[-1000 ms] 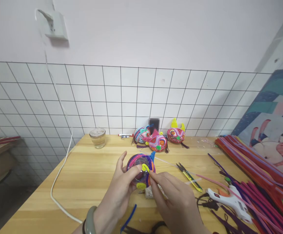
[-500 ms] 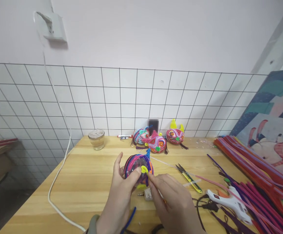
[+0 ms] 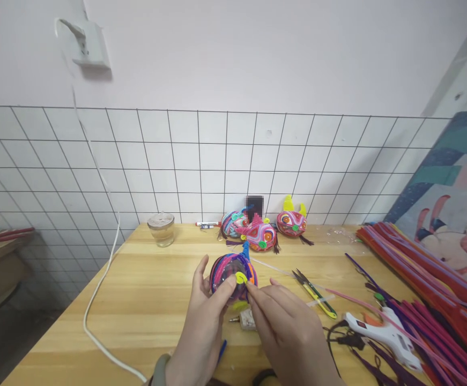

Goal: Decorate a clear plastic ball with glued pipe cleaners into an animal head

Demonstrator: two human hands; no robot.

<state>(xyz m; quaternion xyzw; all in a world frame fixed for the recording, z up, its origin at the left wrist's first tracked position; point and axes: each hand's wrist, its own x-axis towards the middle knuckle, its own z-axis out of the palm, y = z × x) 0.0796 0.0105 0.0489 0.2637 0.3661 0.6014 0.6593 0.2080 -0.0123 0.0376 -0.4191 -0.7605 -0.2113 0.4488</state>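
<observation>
Fingers of your left hand (image 3: 205, 327) cup the striped ball (image 3: 233, 274) from its left side, holding it just above the middle of the table (image 3: 145, 300). Your right hand (image 3: 289, 335) pinches the yellow coil (image 3: 240, 277) against the ball's front. Scissors (image 3: 312, 292) and a glue gun (image 3: 382, 333) lie toward the right edge.

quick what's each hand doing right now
Left hand: closed around the colourful ball.
Right hand: fingertips pinching the yellow spiral on it.
</observation>
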